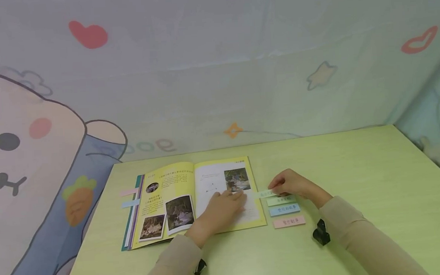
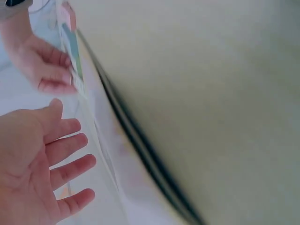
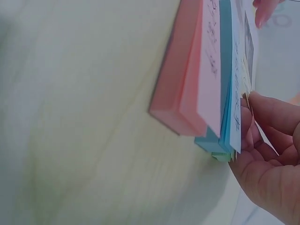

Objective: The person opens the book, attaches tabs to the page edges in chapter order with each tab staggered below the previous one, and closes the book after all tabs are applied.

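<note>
Sticky note (image 1: 265,193), pale yellow-green, sits at the book's (image 1: 193,201) right page edge, pinched by the right hand (image 1: 287,183). Left hand (image 1: 223,206) rests flat on the right page, fingers straight, holding nothing. Green (image 1: 281,200), blue (image 1: 284,209) and pink (image 1: 289,222) note pads lie on the desk (image 1: 356,167) just right of the book.

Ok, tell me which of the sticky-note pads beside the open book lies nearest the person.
The pink sticky-note pad. It lies last in the row, on the near side of the blue sticky-note pad and the green sticky-note pad, farthest from the right hand.
</note>
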`<state>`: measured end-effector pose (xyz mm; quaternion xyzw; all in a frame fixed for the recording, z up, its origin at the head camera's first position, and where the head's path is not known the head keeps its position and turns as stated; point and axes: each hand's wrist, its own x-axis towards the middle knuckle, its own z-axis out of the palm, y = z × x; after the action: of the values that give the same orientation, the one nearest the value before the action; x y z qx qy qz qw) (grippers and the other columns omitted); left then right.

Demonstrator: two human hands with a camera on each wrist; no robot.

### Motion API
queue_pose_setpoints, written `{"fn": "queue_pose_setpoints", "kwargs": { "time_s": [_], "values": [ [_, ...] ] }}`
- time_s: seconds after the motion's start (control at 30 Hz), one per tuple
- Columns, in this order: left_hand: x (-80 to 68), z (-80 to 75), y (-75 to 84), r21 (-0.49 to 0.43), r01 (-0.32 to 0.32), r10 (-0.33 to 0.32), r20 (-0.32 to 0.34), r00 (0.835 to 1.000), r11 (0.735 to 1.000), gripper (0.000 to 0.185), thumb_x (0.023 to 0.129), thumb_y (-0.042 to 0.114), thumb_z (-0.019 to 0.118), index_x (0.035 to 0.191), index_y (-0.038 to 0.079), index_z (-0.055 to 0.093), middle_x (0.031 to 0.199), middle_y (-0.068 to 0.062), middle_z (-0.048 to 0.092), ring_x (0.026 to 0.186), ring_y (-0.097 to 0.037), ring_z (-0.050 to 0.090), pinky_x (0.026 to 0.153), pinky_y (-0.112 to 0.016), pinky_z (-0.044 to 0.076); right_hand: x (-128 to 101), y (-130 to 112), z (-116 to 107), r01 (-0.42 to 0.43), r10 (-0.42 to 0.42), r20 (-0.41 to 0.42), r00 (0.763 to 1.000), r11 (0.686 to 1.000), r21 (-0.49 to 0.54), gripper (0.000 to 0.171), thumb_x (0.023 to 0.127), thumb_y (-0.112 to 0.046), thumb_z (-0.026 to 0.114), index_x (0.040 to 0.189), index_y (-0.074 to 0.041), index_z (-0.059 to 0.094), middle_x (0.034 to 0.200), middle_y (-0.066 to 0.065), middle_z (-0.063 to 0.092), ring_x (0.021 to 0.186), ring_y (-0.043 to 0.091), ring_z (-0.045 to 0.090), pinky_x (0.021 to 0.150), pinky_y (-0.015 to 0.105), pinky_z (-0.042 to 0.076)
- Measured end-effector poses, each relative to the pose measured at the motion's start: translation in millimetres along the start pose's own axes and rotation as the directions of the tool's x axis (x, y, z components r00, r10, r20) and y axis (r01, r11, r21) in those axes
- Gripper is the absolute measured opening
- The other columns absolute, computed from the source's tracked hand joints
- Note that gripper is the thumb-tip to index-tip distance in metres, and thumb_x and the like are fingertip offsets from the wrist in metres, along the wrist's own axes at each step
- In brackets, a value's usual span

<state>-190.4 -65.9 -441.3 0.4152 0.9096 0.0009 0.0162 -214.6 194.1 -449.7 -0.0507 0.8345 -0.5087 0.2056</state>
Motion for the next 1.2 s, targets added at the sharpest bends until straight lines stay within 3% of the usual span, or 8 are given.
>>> {"fn": "queue_pose_setpoints", "kwargs": {
  "time_s": [0.17, 0.37, 0.53, 0.7, 0.8, 0.97, 1.2],
  "values": [
    [-20.1, -6.9, -24.1, -0.093, 0.021, -0.031, -0.106, 0.994, 0.995, 0.037, 0.095, 0.027, 0.053, 0.129, 0.011, 0.056, 0.131, -0.01, 0.055, 0.11, -0.03, 0.055, 0.084, -0.048, 0.048, -0.9, -0.1, -4.8, -0.017, 0.018, -0.025, 1.0, 1.0, 0.013, 0.018, 0.087, 0.004, 0.059, 0.103, 0.011, 0.064, 0.092, 0.014, 0.064, 0.071, 0.014, 0.057, 0.065, 0.026, 0.052],
    [-46.7, -14.5, -50.2, -0.199, 0.083, -0.128, -0.228, 0.965, 0.977, 0.027, 0.09, 0.017, 0.062, 0.116, 0.007, 0.064, 0.12, -0.015, 0.06, 0.101, -0.033, 0.059, 0.079, -0.044, 0.051, -1.6, -8.1, -10.6, 0.002, -0.003, -0.092, 0.996, 1.0, -0.012, 0.021, 0.089, 0.003, 0.056, 0.107, 0.011, 0.062, 0.101, 0.019, 0.062, 0.082, 0.017, 0.06, 0.073, 0.03, 0.053],
    [-76.1, -20.3, -74.0, -0.239, 0.157, -0.218, -0.257, 0.941, 0.958, 0.024, 0.089, 0.012, 0.064, 0.111, 0.003, 0.066, 0.113, -0.016, 0.062, 0.098, -0.033, 0.06, 0.075, -0.041, 0.052, -1.1, -20.0, -8.7, 0.055, -0.061, -0.147, 0.987, 0.998, -0.044, 0.023, 0.089, 0.003, 0.054, 0.109, 0.012, 0.061, 0.105, 0.025, 0.061, 0.084, 0.026, 0.061, 0.074, 0.036, 0.053],
    [-109.1, -24.4, -101.0, -0.232, 0.239, -0.295, -0.247, 0.923, 0.943, 0.024, 0.089, 0.011, 0.063, 0.111, 0.002, 0.064, 0.11, -0.015, 0.062, 0.094, -0.032, 0.061, 0.075, -0.043, 0.052, 1.8, -30.5, -4.2, 0.071, -0.079, -0.189, 0.979, 0.996, -0.047, 0.024, 0.089, 0.002, 0.056, 0.11, 0.011, 0.061, 0.108, 0.026, 0.06, 0.09, 0.034, 0.06, 0.077, 0.04, 0.053],
    [-128.8, -25.3, -113.0, -0.263, 0.296, -0.355, -0.216, 0.91, 0.918, 0.026, 0.089, 0.01, 0.062, 0.114, 0.001, 0.063, 0.112, -0.017, 0.061, 0.093, -0.034, 0.061, 0.074, -0.046, 0.051, 4.0, -34.1, -0.9, 0.07, -0.076, -0.183, 0.98, 0.997, -0.041, 0.025, 0.09, 0.0, 0.056, 0.112, 0.011, 0.061, 0.11, 0.026, 0.06, 0.094, 0.033, 0.06, 0.079, 0.04, 0.053],
    [-155.7, -22.0, -125.7, -0.339, 0.398, -0.456, -0.11, 0.883, 0.853, 0.031, 0.092, 0.014, 0.059, 0.119, 0.0, 0.059, 0.118, -0.021, 0.057, 0.098, -0.038, 0.058, 0.077, -0.051, 0.048, 7.4, -40.3, 8.1, 0.09, -0.094, -0.178, 0.979, 0.995, -0.032, 0.024, 0.089, 0.0, 0.057, 0.111, 0.011, 0.062, 0.11, 0.025, 0.061, 0.095, 0.032, 0.061, 0.08, 0.04, 0.053],
    [-188.7, -9.7, -145.2, -0.434, 0.47, -0.539, -0.043, 0.841, 0.769, 0.036, 0.095, 0.019, 0.055, 0.123, -0.003, 0.056, 0.122, -0.028, 0.052, 0.096, -0.041, 0.059, 0.07, -0.051, 0.049, 13.2, -47.6, 25.5, 0.107, -0.105, -0.194, 0.975, 0.994, 0.002, 0.025, 0.089, 0.0, 0.058, 0.112, 0.009, 0.062, 0.108, 0.022, 0.062, 0.096, 0.03, 0.061, 0.08, 0.038, 0.053]
  ]
}}
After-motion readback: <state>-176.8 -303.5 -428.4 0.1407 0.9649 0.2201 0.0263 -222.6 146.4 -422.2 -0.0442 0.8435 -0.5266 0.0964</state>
